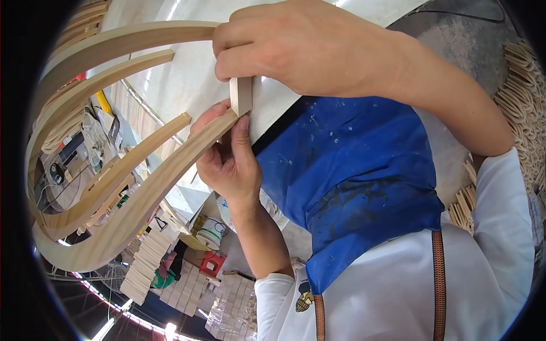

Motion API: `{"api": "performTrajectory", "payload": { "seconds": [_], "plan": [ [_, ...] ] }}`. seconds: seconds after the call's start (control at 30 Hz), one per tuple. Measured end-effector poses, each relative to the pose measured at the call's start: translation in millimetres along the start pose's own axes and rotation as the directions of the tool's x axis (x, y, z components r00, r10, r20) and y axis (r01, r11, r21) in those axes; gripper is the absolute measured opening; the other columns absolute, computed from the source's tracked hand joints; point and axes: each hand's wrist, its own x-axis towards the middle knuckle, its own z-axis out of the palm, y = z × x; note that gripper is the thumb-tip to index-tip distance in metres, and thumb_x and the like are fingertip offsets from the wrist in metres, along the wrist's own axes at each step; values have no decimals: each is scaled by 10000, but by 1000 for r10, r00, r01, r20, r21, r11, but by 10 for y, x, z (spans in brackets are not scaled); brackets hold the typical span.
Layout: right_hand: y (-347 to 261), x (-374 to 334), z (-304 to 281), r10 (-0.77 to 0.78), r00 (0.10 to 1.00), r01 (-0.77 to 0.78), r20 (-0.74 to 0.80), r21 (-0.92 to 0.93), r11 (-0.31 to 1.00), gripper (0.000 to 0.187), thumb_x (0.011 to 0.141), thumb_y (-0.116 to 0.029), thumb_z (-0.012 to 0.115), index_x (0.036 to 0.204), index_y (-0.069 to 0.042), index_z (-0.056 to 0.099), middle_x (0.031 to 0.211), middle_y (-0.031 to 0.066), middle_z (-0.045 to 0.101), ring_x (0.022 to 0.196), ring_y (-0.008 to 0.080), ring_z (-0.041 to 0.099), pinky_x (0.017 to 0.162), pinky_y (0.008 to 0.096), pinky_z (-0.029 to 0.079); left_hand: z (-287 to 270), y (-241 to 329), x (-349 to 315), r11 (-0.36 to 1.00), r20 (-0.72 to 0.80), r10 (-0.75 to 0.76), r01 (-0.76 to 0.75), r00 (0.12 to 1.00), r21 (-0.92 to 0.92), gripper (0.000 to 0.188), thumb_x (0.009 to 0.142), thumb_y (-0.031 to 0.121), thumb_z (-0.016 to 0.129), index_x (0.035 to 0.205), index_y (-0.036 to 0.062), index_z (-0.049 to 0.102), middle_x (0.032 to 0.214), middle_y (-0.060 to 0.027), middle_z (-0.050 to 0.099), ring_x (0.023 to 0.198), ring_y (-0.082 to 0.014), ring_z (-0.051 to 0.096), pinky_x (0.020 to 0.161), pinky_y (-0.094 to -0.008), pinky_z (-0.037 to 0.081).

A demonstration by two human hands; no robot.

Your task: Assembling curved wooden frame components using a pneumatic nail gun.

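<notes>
My left hand point(227, 156) grips the end of a long curved wooden strip point(131, 210) that sweeps down to the lower left. My right hand point(307, 48) closes over the end of another bent wooden strip point(125, 40) at the top and pinches a small pale wooden block point(241, 94) against it. The block stands upright between the two strip ends, its lower edge touching the strip in my left hand. A second pair of bent strips point(102, 79) runs behind them.
A blue apron point(352, 170) over white clothing fills the lower right. A white tabletop point(187, 74) lies under the hands. Stacks of small wooden blocks point(148, 261) sit at the lower left, and bundles of bent strips point(520, 91) at the right.
</notes>
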Motion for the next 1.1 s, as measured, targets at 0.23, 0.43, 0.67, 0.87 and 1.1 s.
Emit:
{"api": "performTrajectory", "payload": {
  "seconds": [0.23, 0.43, 0.67, 0.87, 1.1],
  "plan": [
    [153, -29, 361, -126, 991, 125, -53, -20, 992, 38, 905, -32, 623, 924, -4, 605, 944, 150, 592, 843, 285, 625, 720, 368, 582, 22, -9, 6, 1000, -9, -2, 2, 1000, 21, 256, 945, -75, 690, 1182, 11, 643, 1213, -115, 689, 1071, -228, 685, 955, -342, 569],
    [155, 4, 411, -161, 983, 162, -90, 6, 987, 28, 897, -27, 625, 900, -6, 606, 922, 139, 596, 813, 270, 626, 694, 362, 577, 7, -20, 2, 999, -12, -2, 2, 1000, 38, 298, 918, -58, 740, 1191, 15, 646, 1221, -112, 692, 1051, -216, 688, 939, -333, 577],
    [189, 9, 407, -202, 976, 202, -86, -9, 979, 25, 887, -24, 630, 879, -9, 611, 904, 130, 599, 803, 264, 629, 695, 356, 580, 19, -15, 7, 998, -40, -23, 25, 999, 56, 360, 878, -30, 804, 1203, 24, 661, 1197, -92, 711, 979, -184, 701, 898, -302, 586],
    [180, -1, 391, -219, 970, 215, -106, -50, 975, 24, 878, -15, 635, 873, -9, 612, 899, 130, 602, 796, 256, 628, 684, 348, 579, 50, -4, 35, 997, -85, -1, 8, 996, 71, 362, 873, -11, 819, 1203, 31, 677, 1182, -80, 726, 932, -166, 704, 869, -276, 583],
    [159, 8, 382, -190, 977, 188, -93, -28, 982, 23, 866, -4, 646, 869, -5, 623, 893, 130, 608, 784, 247, 626, 665, 335, 576, 33, -35, 58, 993, -41, 21, -16, 999, 117, 355, 867, -2, 827, 1192, 34, 688, 1187, -86, 730, 931, -167, 703, 854, -267, 580]
  ]
}}
